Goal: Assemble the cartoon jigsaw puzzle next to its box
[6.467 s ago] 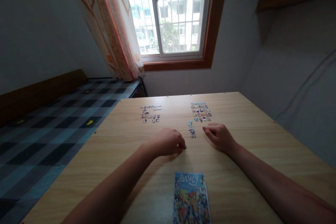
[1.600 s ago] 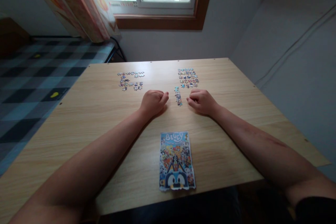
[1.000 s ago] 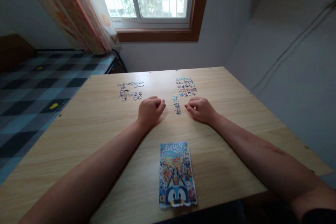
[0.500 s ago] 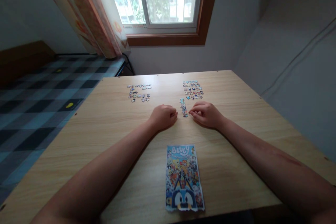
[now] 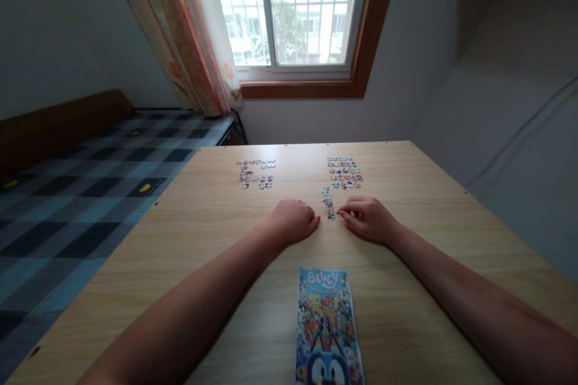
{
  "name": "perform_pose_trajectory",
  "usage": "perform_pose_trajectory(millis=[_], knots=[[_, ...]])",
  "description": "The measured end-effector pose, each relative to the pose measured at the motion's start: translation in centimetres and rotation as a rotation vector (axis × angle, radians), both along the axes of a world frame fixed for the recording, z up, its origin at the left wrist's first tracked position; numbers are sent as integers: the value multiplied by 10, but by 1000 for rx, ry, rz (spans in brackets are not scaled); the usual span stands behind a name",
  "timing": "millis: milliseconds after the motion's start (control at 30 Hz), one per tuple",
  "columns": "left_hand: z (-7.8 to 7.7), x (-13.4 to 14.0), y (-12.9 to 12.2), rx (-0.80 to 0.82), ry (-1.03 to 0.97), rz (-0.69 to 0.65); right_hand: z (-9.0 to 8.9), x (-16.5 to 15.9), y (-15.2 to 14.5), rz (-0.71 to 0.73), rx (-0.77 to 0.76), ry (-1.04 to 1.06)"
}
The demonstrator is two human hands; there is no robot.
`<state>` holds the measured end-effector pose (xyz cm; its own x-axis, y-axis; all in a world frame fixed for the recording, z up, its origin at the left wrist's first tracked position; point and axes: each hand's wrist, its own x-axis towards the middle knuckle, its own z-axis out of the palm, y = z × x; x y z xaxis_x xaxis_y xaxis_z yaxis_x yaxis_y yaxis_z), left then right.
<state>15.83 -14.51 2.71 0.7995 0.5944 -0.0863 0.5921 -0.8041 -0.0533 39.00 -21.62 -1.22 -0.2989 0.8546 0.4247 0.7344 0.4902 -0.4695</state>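
Observation:
A short, narrow strip of joined jigsaw puzzle pieces (image 5: 329,203) lies on the wooden table between my hands. My left hand (image 5: 295,221) rests on the tabletop just left of the strip, curled into a fist with its palm side down; whatever its fingers may hold is hidden. On the other side, my right hand (image 5: 368,219) has thumb and fingertips pinched together close to the strip's right edge. Any piece in that pinch is too small to make out. Nearer to me lies a printed Bluey picture sheet (image 5: 327,325), its lower end cut off by the frame.
Loose puzzle pieces (image 5: 345,172) lie in rows beyond my right hand. Another group of pieces (image 5: 256,174) sits farther left on the table (image 5: 217,240). A bed with a checked cover (image 5: 90,216) stands at the left, and a barred window (image 5: 311,12) is ahead.
The view has tilted up, so the table and hands appear lower and farther right. My left fist has rolled slightly, knuckles more upward. My right hand stays beside the strip.

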Motion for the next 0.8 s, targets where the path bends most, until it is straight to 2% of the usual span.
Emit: perform_pose_trajectory(millis=[133, 233, 333, 400, 467, 667, 800], knots=[[15, -14, 6, -40, 185, 168, 1, -1, -1, -1, 2, 10], [33, -37, 20, -73, 326, 335, 1, -2, -2, 18, -7, 20], [51, -60, 36, -50, 307, 458, 0, -2, -1, 20, -22, 30], [57, -71, 46, -31, 240, 506, -1, -2, -1, 16, -24, 30], [57, -77, 54, -24, 207, 516, -1, -1, 0, 13, -20, 24], [40, -81, 70, -32, 202, 465, -2, -1, 1, 2, -10, 23], [45, -82, 72, -107, 250, 443, 1, 0, -1, 7, -2, 29]])
